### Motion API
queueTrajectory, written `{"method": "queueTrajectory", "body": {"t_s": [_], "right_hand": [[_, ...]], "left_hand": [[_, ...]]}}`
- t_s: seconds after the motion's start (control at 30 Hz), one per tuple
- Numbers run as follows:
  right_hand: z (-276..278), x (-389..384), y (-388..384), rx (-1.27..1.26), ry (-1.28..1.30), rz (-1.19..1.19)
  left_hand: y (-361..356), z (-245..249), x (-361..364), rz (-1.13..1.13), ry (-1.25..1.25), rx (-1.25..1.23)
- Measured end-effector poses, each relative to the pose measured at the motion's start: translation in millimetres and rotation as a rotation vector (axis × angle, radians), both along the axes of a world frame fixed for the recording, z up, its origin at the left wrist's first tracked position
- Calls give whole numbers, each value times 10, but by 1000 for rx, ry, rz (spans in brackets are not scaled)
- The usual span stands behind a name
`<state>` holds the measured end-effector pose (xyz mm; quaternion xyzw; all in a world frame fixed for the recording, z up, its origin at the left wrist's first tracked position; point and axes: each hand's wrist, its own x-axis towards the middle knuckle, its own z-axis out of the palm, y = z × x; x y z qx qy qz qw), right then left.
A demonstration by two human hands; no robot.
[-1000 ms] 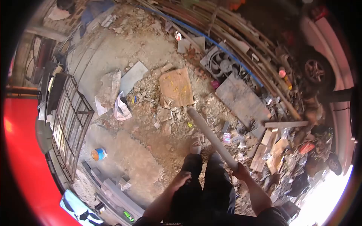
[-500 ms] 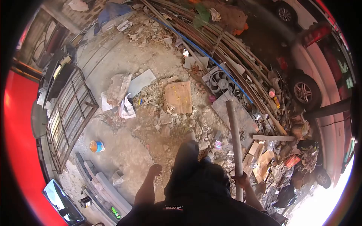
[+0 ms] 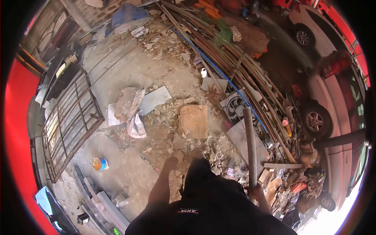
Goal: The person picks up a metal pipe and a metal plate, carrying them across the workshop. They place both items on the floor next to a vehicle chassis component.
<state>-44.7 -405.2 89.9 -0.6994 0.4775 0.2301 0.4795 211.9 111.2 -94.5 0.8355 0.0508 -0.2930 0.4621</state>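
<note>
My right hand (image 3: 256,192) is wrapped round the lower part of a long, greyish-brown pole (image 3: 250,147). The pole stands nearly upright in view at my right side, its blunt top end pointing forward past a flat grey board (image 3: 244,141). My left hand (image 3: 170,163) hangs out in front of my body over the rubble, slightly blurred, with fingers loosely bent and nothing in it. A flattened piece of brown cardboard (image 3: 194,121) lies on the broken ground ahead of me.
Long pipes and bars (image 3: 235,64) lie piled on the right, beside a fan (image 3: 236,107). Parked cars (image 3: 333,98) stand beyond. Mixed trash (image 3: 299,188) covers the near right. A metal grille (image 3: 72,125) and a paint can (image 3: 100,164) are on the left.
I have stepped forward, so the cardboard and rubble are nearer my feet. My left hand has swung forward and up in view. The pole remains in my right hand.
</note>
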Motion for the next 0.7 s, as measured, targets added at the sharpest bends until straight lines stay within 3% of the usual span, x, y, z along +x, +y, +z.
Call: {"method": "queueTrajectory", "body": {"t_s": [0.07,0.17,0.3,0.37,0.43,0.5,0.57,0.67,0.7], "right_hand": [[30,365,4,-26,6,22],[56,823,21,-67,-46,139],[35,1124,34,-146,-89,231],[440,1532,225,-181,-97,270],[57,1626,111,-185,-138,286],[79,1812,94,-153,-96,292],[794,2332,317,-80,29,280],[476,2481,184,-253,-111,397],[305,2555,106,-204,-100,392]], "left_hand": [[-72,422,475,220,189,-17],[146,727,924,171,168,48],[537,582,1142,289,170,-32],[660,490,1140,356,212,-27],[798,458,1027,411,285,-22],[817,402,858,423,397,-27],[889,164,637,319,464,-15],[1101,-342,279,-25,413,-34],[1139,-414,211,-57,428,-48]]}}
